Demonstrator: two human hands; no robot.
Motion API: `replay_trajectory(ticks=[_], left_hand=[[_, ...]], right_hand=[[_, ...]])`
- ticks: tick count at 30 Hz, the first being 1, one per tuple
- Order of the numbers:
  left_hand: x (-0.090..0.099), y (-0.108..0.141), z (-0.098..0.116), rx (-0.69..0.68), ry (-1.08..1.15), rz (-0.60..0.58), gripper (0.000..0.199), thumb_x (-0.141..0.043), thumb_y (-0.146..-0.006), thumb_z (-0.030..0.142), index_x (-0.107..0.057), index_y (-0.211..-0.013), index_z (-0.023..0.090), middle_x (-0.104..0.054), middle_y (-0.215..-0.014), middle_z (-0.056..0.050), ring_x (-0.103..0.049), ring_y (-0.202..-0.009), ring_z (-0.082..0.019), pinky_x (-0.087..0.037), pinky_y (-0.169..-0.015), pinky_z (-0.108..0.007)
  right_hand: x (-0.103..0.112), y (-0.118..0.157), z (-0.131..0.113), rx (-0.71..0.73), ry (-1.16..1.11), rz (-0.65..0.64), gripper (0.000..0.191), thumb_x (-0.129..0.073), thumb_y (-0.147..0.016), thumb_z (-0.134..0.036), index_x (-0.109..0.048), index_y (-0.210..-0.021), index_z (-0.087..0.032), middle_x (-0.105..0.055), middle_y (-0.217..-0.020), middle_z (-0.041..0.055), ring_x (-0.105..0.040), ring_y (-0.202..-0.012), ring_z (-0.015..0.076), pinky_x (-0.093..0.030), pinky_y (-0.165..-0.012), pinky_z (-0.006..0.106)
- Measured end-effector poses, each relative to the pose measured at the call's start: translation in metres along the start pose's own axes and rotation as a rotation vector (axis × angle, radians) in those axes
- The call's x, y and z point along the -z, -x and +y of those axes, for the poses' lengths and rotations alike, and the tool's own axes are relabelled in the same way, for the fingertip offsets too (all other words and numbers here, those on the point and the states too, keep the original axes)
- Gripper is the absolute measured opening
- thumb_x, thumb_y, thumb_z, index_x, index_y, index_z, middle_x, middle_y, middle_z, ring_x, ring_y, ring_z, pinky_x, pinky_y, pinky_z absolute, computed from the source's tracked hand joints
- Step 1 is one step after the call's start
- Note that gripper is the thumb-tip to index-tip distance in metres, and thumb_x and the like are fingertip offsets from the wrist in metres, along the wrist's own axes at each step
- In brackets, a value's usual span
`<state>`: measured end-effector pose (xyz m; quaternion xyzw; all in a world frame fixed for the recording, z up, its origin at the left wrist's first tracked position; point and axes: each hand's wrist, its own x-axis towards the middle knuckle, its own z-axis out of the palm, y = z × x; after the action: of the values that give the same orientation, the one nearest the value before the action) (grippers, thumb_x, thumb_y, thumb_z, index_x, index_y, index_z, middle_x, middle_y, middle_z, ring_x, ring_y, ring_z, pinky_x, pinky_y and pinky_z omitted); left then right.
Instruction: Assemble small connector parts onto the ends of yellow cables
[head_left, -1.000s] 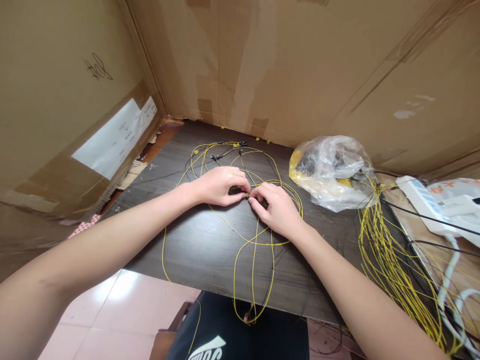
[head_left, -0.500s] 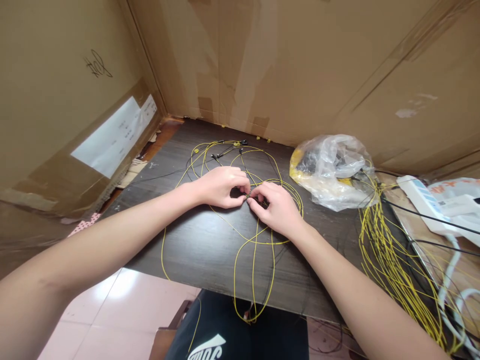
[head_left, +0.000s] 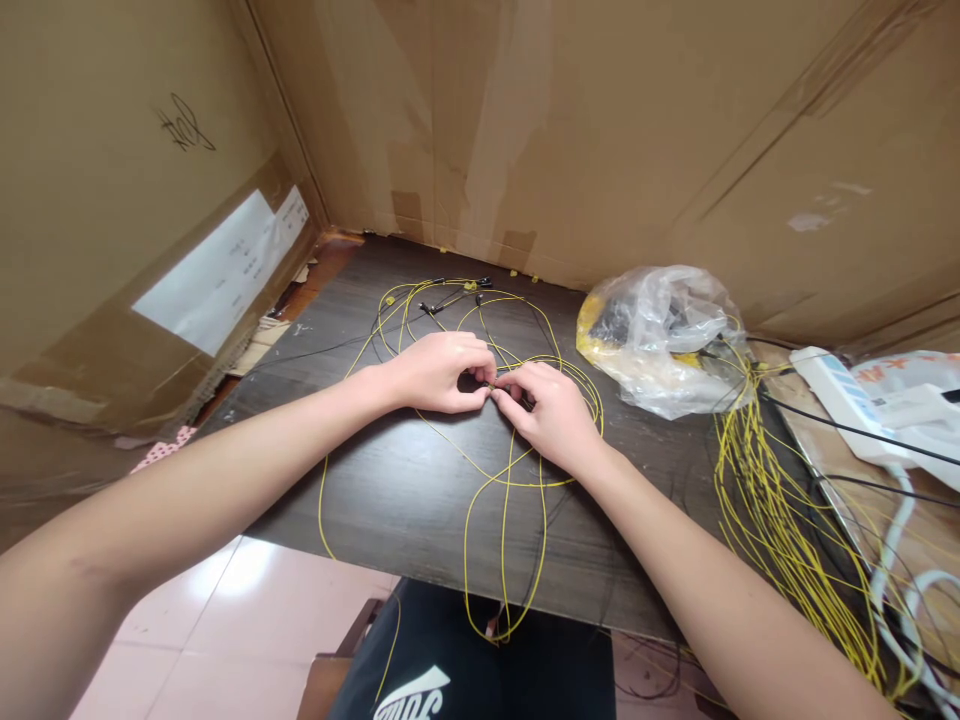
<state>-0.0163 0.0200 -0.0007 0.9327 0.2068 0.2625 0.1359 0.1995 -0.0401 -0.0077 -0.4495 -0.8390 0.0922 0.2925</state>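
Thin yellow cables (head_left: pixel 541 520) lie in loose loops on the dark table (head_left: pixel 390 500), some hanging over its front edge. Over the loops, my left hand (head_left: pixel 448 374) is closed in a pinch at the middle of the table. My right hand (head_left: pixel 551 410) pinches from the other side, its fingertips meeting those of my left. A small yellowish-dark piece shows between the fingertips, too small to name. Black cable ends (head_left: pixel 431 309) rest behind my hands near the back of the table.
A clear plastic bag (head_left: pixel 664 340) with yellow and black contents sits at the back right. A thick yellow cable bundle (head_left: pixel 757 510) hangs beside a white power strip (head_left: pixel 844 400). Cardboard walls (head_left: pixel 480 130) stand behind and at the left.
The whole view has shifted slightly. Both hands stay pinched together in nearly the same place over the cables.
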Motion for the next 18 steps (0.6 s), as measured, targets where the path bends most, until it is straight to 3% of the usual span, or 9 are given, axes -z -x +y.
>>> replay_trajectory(ticks=[3, 7, 18], left_hand=[[0.000, -0.001, 0.002, 0.038, 0.016, 0.043, 0.010, -0.060, -0.086, 0.023, -0.065, -0.091, 0.017, -0.068, -0.086, -0.004, -0.063, -0.079, -0.018, -0.049, -0.073, -0.029], [0.001, -0.002, 0.005, 0.062, 0.016, 0.091, 0.013, -0.056, -0.092, 0.026, -0.064, -0.096, 0.016, -0.066, -0.091, -0.005, -0.062, -0.080, -0.017, -0.049, -0.073, -0.029], [-0.001, -0.002, 0.006, 0.059, 0.040, 0.113, 0.012, -0.059, -0.093, 0.026, -0.064, -0.096, 0.017, -0.067, -0.091, -0.005, -0.063, -0.080, -0.017, -0.050, -0.072, -0.028]], right_hand=[[0.000, -0.001, -0.002, -0.018, -0.050, 0.087, 0.008, -0.063, -0.095, -0.024, -0.068, -0.092, -0.019, -0.069, -0.082, 0.0048, -0.063, -0.078, 0.0206, -0.047, -0.072, 0.033], [0.002, -0.001, -0.005, -0.142, -0.208, 0.195, 0.009, -0.061, -0.096, -0.025, -0.069, -0.096, -0.020, -0.075, -0.087, 0.0038, -0.068, -0.070, 0.0169, -0.053, -0.067, 0.030], [0.005, -0.003, -0.011, -0.198, -0.388, 0.227, 0.007, -0.071, -0.087, -0.026, -0.071, -0.089, -0.020, -0.075, -0.081, 0.0021, -0.069, -0.069, 0.0156, -0.059, -0.068, 0.030]])
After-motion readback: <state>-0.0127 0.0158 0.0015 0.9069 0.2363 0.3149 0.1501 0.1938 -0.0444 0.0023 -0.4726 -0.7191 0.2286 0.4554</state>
